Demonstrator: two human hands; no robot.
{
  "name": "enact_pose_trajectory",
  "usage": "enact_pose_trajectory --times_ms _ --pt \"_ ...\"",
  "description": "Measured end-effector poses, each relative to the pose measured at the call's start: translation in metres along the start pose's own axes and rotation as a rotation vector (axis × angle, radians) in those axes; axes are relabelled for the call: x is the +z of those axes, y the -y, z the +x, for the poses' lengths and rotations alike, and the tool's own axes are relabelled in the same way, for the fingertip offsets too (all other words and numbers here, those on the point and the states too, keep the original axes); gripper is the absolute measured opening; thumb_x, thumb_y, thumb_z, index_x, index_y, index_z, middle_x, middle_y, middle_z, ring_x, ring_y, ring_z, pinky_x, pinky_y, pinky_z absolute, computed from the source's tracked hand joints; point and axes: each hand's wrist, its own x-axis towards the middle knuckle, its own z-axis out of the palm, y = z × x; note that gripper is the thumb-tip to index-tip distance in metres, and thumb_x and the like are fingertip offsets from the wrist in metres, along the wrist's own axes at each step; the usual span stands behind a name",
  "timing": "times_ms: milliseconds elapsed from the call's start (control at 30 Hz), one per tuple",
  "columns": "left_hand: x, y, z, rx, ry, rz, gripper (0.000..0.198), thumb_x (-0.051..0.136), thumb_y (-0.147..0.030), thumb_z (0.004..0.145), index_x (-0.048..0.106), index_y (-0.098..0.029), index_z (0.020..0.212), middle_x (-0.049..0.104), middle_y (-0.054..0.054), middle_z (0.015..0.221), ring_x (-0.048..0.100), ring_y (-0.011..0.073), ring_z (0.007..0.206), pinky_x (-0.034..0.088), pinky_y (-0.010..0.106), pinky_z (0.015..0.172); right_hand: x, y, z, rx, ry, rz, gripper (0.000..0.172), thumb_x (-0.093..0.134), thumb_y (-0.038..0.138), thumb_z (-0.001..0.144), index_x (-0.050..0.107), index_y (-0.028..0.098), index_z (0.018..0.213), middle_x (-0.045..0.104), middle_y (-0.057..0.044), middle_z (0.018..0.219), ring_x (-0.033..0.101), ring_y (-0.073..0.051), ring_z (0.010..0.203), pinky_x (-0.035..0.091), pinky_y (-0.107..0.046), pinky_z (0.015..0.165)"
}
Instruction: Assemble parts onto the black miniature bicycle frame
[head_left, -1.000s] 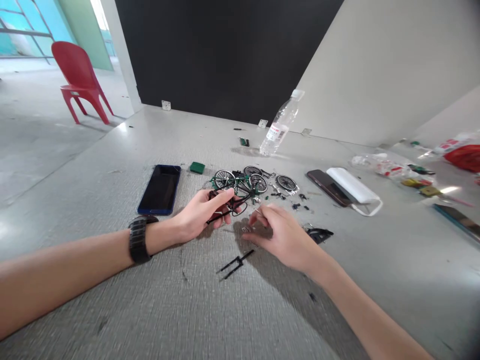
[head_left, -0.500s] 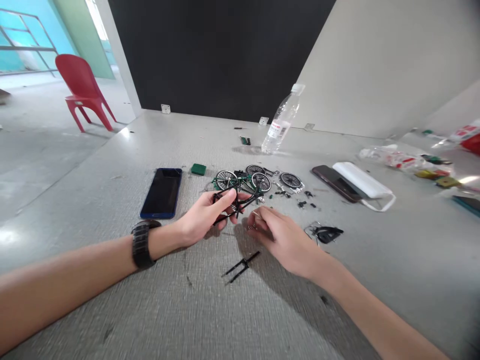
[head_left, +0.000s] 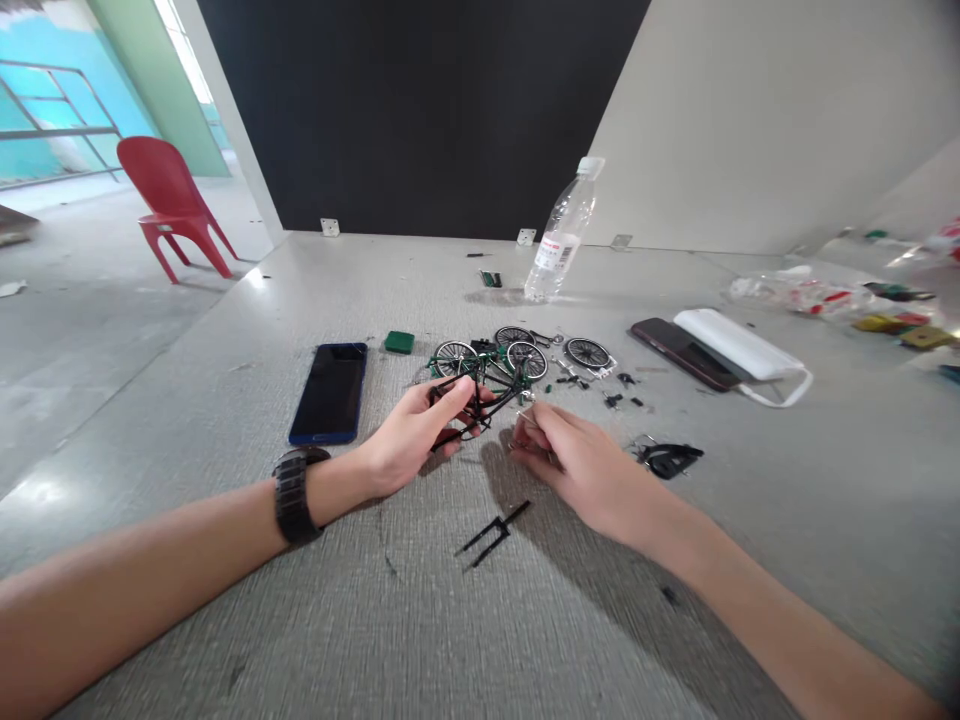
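My left hand (head_left: 412,430), with a dark watch on its wrist, is closed around a black miniature bicycle frame (head_left: 480,408), the thumb pressing on top. Just to the right, my right hand (head_left: 562,450) is closed with fingertips pinched on a small silvery part, too small to name. A black toy bicycle fork (head_left: 495,535) lies on the table below the hands. Beyond the left hand rests a green toy bicycle (head_left: 456,358), partly hidden by the fingers. A loose spoked wheel (head_left: 587,352) and several tiny black parts (head_left: 613,400) lie to its right.
A blue-edged phone (head_left: 328,393) lies left, near a green block (head_left: 399,342). A clear bottle (head_left: 559,240) stands at the back. On the right are a dark phone (head_left: 682,352), a white strapped case (head_left: 742,343), a black part (head_left: 671,460) and plastic bags (head_left: 810,292).
The view has shifted slightly. My right hand still pinches the silvery part a little way from the frame, and my left hand keeps its hold on the frame.
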Motion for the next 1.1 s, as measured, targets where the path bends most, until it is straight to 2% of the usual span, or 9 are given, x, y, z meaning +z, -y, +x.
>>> enact_pose_trajectory --times_ms 100,233,367,567,700,900,967,1100 --pt "0.0 0.0 0.0 -0.006 0.007 0.0 0.047 0.068 -0.06 0.092 0.073 -0.017 0.109 0.067 0.008 0.104 0.058 0.0111 0.082 0.034 0.015 0.05 0.0 0.0 0.0 0.005 0.006 0.0 0.018 0.058 0.029 0.096 0.047 0.025 0.083 0.066 -0.006 0.087 0.064 -0.022 0.078 0.048 -0.037 0.066" --pt "-0.001 0.0 -0.001 -0.016 0.018 0.054 0.049 0.069 -0.061 0.091 0.075 -0.015 0.107 0.064 0.006 0.095 0.049 0.0078 0.069 0.028 0.016 0.046 0.0 0.001 0.0 0.023 0.028 0.007 0.009 0.055 0.027 0.097 0.052 0.024 0.089 0.067 -0.007 0.088 0.065 -0.023 0.078 0.049 -0.039 0.067" --pt "0.0 -0.001 -0.001 -0.011 -0.014 0.065 0.047 0.067 -0.059 0.092 0.075 -0.015 0.105 0.061 0.005 0.088 0.047 0.0089 0.067 0.029 0.017 0.048 0.002 0.004 -0.003 0.011 0.004 -0.007 0.015 0.054 0.028 0.098 0.048 0.024 0.084 0.066 -0.007 0.086 0.064 -0.023 0.076 0.048 -0.038 0.065" --pt "0.004 -0.006 -0.002 -0.018 -0.029 0.055 0.049 0.069 -0.061 0.088 0.074 -0.014 0.1 0.054 0.002 0.08 0.043 0.0079 0.063 0.028 0.019 0.047 0.003 -0.005 -0.003 0.055 -0.016 -0.05 0.019 0.067 0.029 0.091 0.05 0.024 0.084 0.067 -0.006 0.087 0.063 -0.023 0.077 0.047 -0.038 0.065" --pt "0.004 -0.006 -0.002 -0.001 -0.009 0.057 0.051 0.07 -0.062 0.087 0.074 -0.013 0.102 0.049 0.0 0.077 0.04 0.0075 0.062 0.027 0.019 0.046 0.003 -0.007 -0.004 0.027 0.018 -0.071 0.018 0.06 0.026 0.094 0.047 0.025 0.081 0.064 -0.005 0.079 0.061 -0.023 0.074 0.045 -0.038 0.064" --pt "0.002 -0.004 -0.001 0.033 0.027 0.043 0.052 0.07 -0.061 0.089 0.074 -0.012 0.106 0.045 -0.001 0.075 0.038 0.0077 0.063 0.026 0.018 0.045 -0.001 0.003 -0.006 0.025 0.061 0.044 0.022 0.055 0.023 0.094 0.041 0.025 0.078 0.062 -0.004 0.08 0.059 -0.02 0.069 0.042 -0.036 0.059" --pt "0.002 -0.003 -0.002 0.022 0.021 0.03 0.051 0.07 -0.06 0.089 0.074 -0.012 0.107 0.045 -0.001 0.075 0.039 0.008 0.064 0.027 0.017 0.046 -0.001 0.005 -0.005 0.019 0.03 0.074 0.027 0.055 0.026 0.096 0.037 0.026 0.076 0.061 -0.003 0.077 0.057 -0.019 0.068 0.041 -0.036 0.06" --pt "0.002 -0.005 -0.002 -0.035 -0.006 0.019 0.046 0.069 -0.056 0.091 0.074 -0.013 0.107 0.049 0.001 0.079 0.042 0.0088 0.066 0.029 0.017 0.048 -0.004 0.008 -0.003 0.034 -0.121 0.162 0.042 0.06 0.037 0.097 0.027 0.026 0.074 0.056 -0.001 0.071 0.057 -0.018 0.068 0.043 -0.036 0.063"
